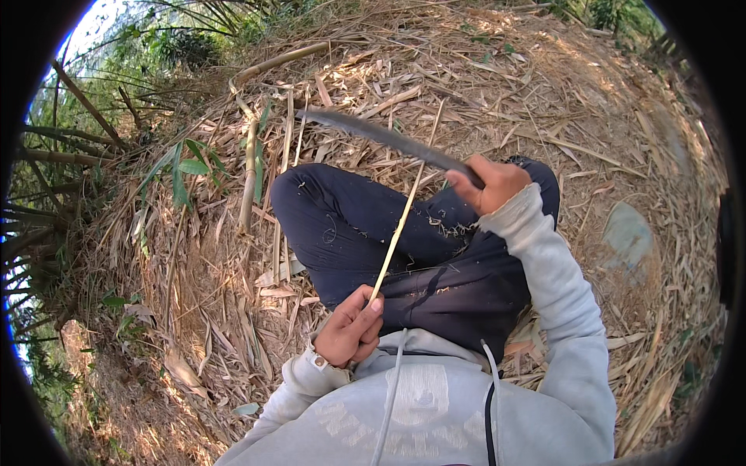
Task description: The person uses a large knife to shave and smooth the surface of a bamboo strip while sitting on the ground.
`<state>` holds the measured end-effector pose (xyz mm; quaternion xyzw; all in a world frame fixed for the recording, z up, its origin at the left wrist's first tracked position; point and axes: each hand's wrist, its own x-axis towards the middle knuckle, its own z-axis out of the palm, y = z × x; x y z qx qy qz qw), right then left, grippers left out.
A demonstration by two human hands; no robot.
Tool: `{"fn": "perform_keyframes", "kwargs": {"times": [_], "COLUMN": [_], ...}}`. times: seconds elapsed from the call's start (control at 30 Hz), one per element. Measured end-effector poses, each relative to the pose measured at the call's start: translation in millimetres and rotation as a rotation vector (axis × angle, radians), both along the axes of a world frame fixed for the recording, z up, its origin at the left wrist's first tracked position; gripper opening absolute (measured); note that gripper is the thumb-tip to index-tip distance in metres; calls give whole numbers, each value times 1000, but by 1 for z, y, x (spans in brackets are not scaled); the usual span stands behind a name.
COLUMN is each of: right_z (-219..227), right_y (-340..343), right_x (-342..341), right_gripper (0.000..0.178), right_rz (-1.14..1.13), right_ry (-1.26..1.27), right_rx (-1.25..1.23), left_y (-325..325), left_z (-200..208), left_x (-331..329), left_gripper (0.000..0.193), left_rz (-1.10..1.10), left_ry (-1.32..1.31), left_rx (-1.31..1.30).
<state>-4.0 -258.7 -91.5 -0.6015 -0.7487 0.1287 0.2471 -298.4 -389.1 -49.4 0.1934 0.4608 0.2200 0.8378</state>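
- A thin, pale strip [395,239] is held by the left hand [351,328], which is seen just below the middle of the view, toward six o'clock.
- The left thumb and fingers are clamped together on the strip's near end; from there the strip is pointed between twelve and one o'clock, over the lap and out above the littered ground.
- A long, dark blade [373,132] is gripped by the right hand [499,186], which is placed between one and two o'clock from the left hand.
- The right fingers are curled tight around the blade's near end, and the grip itself is hidden by them; the tip is directed toward ten o'clock.
- The strip's upper part is crossed by the blade; whether the two are touching cannot be told.
- Dark trousers [334,233] are worn on folded legs, and small curled shavings [452,227] are scattered over them.
- The arms are covered by a light grey sweatshirt [466,396], by which six o'clock is filled.
- A bent, dry stalk [250,167] is seen at ten o'clock, with green leaves [194,166] beside it.
- A flat, greyish stone [628,234] is set in the ground [590,101] at three o'clock, where dry leaves and broken stems are strewn all around.
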Motion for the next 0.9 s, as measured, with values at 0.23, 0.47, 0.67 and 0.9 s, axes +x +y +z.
{"fn": "perform_keyframes", "kwargs": {"times": [0.23,0.47,0.67,0.9], "right_z": [-1,-33,-38,-18], "right_y": [-7,39,16,-34], "right_x": [-7,58,37,-19], "right_gripper": [55,67,68,53], "right_rz": [46,-439,-445,-185], "right_ry": [-42,-49,162,321], "right_rx": [87,-25,-31,19], "left_y": [-1,-4,33,68], "left_z": [-2,1,0,6], "left_x": [-1,-10,-5,6], "left_gripper": [18,22,38,37], "left_rz": [-13,-32,-76,-77], "left_ry": [1,-78,69,146], "left_rx": [5,87,142,174]}}
